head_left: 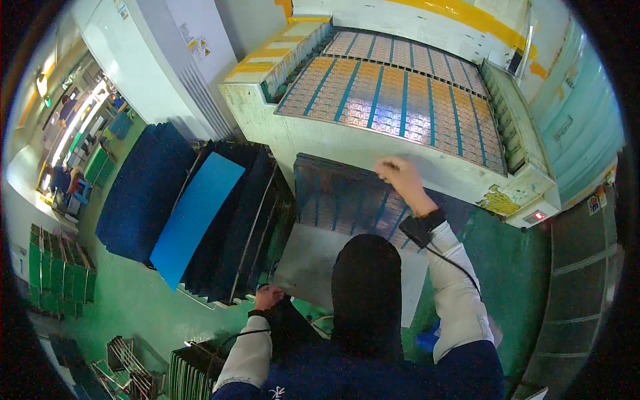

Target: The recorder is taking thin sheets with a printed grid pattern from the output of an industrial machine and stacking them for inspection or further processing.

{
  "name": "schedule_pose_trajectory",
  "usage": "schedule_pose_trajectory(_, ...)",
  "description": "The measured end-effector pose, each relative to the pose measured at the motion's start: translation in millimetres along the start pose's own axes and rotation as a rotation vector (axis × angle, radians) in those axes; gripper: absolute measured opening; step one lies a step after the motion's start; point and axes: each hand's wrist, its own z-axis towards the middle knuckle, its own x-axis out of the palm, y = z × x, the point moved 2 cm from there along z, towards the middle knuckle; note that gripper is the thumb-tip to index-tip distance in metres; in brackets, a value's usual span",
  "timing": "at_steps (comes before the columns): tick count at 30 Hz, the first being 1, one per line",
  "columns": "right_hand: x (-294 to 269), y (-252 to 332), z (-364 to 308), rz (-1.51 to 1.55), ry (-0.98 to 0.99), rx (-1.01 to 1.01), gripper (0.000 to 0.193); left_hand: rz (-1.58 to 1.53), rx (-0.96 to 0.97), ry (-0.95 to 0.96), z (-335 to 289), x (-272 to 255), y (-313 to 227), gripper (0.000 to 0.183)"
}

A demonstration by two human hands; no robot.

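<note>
Two bare hands work apart. Nearest, the left hand [269,297], its fingers curled, is at the near left corner of a pale grey board [310,260]; I cannot tell whether it grips the edge or merely rests there, perhaps as a steadying touch. Beyond the board's middle lie dark panels [333,193] with copper-coloured strips, seemingly kept within easy arm's reach. The right hand [403,181] is over their far part, fingers bent inward; nothing shows in it, though a pinch on something thin cannot be ruled out. A black cuff device [423,230] sits at that wrist, its cord running back along the sleeve, probably so it keeps out of the way.

To the left, a bright blue sheet [200,213] lies across black racks [257,207], probably as a cover. Farther off, copper-patterned panels [357,87] lie flat in rows on a white machine [287,133], between raised side rails [270,63] that presumably confine them.
</note>
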Motion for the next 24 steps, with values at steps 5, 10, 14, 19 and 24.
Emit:
schedule_pose_trajectory(5,4,-50,-37,-0.736,-0.031,-0.28,0.033,-1.022,-0.773,0.016,0,4,6,0.019)
schedule_pose_trajectory(10,19,-56,-60,-0.877,-0.108,-0.402,0.041,-0.872,-0.583,-0.008,-11,1,12,0.018)
schedule_pose_trajectory(14,20,-55,-68,-0.899,-0.199,-0.439,0.039,-1.422,-1.093,-0.086,-3,7,1,0.019)
schedule_pose_trajectory(19,19,-41,-64,-0.855,-0.196,-0.432,0.034,-1.481,-1.058,-0.071,-7,10,10,0.022)
schedule_pose_trajectory(24,27,-33,-58,-0.817,-0.167,-0.427,0.02,-1.113,-0.712,0.009,-23,14,24,0.025)
